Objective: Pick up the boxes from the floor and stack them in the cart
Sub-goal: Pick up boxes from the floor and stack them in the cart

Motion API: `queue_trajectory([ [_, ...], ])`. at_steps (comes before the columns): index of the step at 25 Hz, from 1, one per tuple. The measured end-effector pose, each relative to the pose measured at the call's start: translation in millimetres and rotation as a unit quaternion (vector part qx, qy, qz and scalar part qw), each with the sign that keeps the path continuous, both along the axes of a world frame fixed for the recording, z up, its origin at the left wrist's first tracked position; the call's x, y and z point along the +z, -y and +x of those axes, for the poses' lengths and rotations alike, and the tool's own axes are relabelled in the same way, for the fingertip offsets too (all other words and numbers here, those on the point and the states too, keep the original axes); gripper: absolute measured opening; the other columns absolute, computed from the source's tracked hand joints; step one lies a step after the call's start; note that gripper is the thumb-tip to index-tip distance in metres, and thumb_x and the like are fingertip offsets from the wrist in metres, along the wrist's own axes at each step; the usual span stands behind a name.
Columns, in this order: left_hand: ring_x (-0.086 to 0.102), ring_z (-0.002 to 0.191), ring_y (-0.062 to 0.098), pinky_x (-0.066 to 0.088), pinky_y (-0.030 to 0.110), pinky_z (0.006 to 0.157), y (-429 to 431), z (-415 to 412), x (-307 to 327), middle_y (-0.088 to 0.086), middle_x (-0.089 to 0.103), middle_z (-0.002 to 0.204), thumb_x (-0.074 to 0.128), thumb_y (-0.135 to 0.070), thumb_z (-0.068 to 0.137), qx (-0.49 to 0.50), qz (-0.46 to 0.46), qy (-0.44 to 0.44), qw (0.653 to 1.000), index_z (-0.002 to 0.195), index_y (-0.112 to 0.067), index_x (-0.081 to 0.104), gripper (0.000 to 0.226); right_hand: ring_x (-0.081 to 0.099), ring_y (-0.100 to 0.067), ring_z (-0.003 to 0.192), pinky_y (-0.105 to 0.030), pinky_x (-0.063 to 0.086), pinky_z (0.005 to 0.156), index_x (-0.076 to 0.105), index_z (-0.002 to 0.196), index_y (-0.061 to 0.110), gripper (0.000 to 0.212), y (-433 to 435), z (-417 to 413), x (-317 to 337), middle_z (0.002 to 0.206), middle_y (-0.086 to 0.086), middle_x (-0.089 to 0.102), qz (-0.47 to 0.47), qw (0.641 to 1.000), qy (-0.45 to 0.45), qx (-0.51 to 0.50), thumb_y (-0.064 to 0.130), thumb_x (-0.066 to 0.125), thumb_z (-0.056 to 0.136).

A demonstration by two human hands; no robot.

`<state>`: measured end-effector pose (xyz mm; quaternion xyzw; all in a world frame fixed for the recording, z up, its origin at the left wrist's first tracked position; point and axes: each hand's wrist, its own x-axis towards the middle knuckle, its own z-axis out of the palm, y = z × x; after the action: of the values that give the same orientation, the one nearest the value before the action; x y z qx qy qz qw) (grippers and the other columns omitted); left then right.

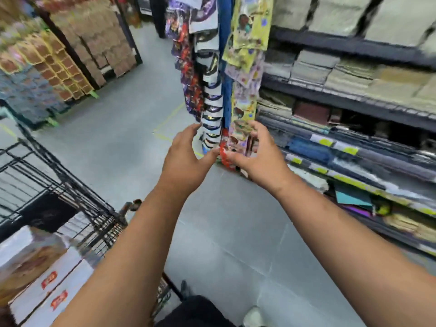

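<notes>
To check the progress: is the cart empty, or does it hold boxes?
Not empty. White boxes with red labels lie inside the black wire cart, at its near end. Blur hides how many.

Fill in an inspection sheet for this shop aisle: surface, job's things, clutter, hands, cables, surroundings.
Surface: grey floor with yellow tape lines.
Job's things: white boxes lie in the black wire cart, lower left; no loose box on the open floor.
Clutter: nothing seen.
Hands: left hand and right hand open, reaching toward hanging packets, holding nothing.
Cables: nothing seen.
Surroundings: stocked shelves on the right; stacked cartons far left.
</notes>
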<state>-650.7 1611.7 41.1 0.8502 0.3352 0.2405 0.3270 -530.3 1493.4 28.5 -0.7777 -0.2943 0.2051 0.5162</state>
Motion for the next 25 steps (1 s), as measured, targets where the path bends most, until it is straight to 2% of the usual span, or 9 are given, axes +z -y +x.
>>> queue_trajectory([
  [4, 0.050, 0.122, 0.013, 0.041, 0.032, 0.103, 35.2, 52.0, 21.6, -0.006, 0.052, 0.131, 0.071, -0.032, 0.085, -0.102, -0.010, -0.010, 0.995, 0.138, -0.026, 0.046, 0.059, 0.042, -0.006, 0.120, -0.024, 0.035, 0.099, 0.028, 0.147, 0.030, 0.086, 63.9, 35.2, 22.9, 0.143, 0.002, 0.038, 0.004, 0.997, -0.008, -0.082, 0.036, 0.078, 0.078],
  [7, 0.050, 0.122, 0.013, 0.041, 0.035, 0.103, 52.8, 95.0, 34.8, -0.006, 0.052, 0.136, 0.070, -0.035, 0.085, -0.184, -0.001, -0.018, 0.983, 0.140, -0.027, 0.044, 0.061, 0.039, -0.016, 0.133, -0.032, 0.035, 0.108, 0.026, 0.148, 0.032, 0.084, 94.9, 56.9, 37.5, 0.149, 0.000, 0.032, 0.011, 0.989, 0.005, -0.144, 0.040, 0.075, 0.079],
  [10, 0.049, 0.121, 0.011, 0.041, 0.034, 0.104, 76.1, 144.9, 52.9, -0.006, 0.051, 0.135, 0.069, -0.036, 0.086, -0.277, 0.001, -0.005, 0.961, 0.140, -0.028, 0.043, 0.061, 0.038, -0.015, 0.131, -0.030, 0.035, 0.105, 0.026, 0.147, 0.034, 0.080, 123.2, 84.1, 57.4, 0.149, 0.000, 0.033, 0.010, 0.977, 0.021, -0.214, 0.040, 0.073, 0.082],
  [14, 0.048, 0.120, 0.007, 0.039, 0.028, 0.102, 105.2, 205.0, 82.2, -0.008, 0.051, 0.133, 0.066, -0.040, 0.087, -0.372, 0.015, 0.017, 0.928, 0.140, -0.033, 0.041, 0.059, 0.039, -0.018, 0.132, -0.038, 0.039, 0.105, 0.024, 0.147, 0.035, 0.078, 158.5, 106.6, 82.2, 0.150, 0.000, 0.031, 0.018, 0.950, 0.042, -0.309, 0.043, 0.070, 0.084],
  [17, 0.049, 0.122, 0.008, 0.039, 0.029, 0.102, 137.4, 242.8, 100.7, -0.007, 0.051, 0.135, 0.065, -0.041, 0.088, -0.456, 0.007, 0.042, 0.889, 0.141, -0.033, 0.040, 0.059, 0.038, -0.018, 0.132, -0.042, 0.040, 0.105, 0.022, 0.147, 0.038, 0.079, 193.2, 111.0, 96.6, 0.151, 0.002, 0.029, 0.023, 0.920, 0.056, -0.386, 0.047, 0.068, 0.084],
  [20, 0.050, 0.121, 0.008, 0.036, 0.025, 0.098, 188.1, 264.9, 113.0, -0.006, 0.051, 0.135, 0.064, -0.041, 0.088, -0.533, 0.006, 0.053, 0.844, 0.140, -0.032, 0.041, 0.057, 0.041, -0.019, 0.131, -0.042, 0.040, 0.106, 0.024, 0.146, 0.041, 0.077, 242.9, 99.7, 106.0, 0.148, 0.002, 0.033, 0.027, 0.873, 0.071, -0.482, 0.048, 0.068, 0.083],
  [25, 0.051, 0.121, 0.010, 0.039, 0.036, 0.106, 300.3, 273.3, 122.8, -0.005, 0.050, 0.136, 0.064, -0.041, 0.088, -0.653, -0.031, 0.064, 0.754, 0.139, -0.034, 0.041, 0.056, 0.043, -0.018, 0.129, -0.044, 0.040, 0.107, 0.028, 0.142, 0.041, 0.076, 340.5, 59.5, 119.0, 0.144, 0.007, 0.037, 0.029, 0.791, 0.086, -0.606, 0.049, 0.071, 0.079],
])
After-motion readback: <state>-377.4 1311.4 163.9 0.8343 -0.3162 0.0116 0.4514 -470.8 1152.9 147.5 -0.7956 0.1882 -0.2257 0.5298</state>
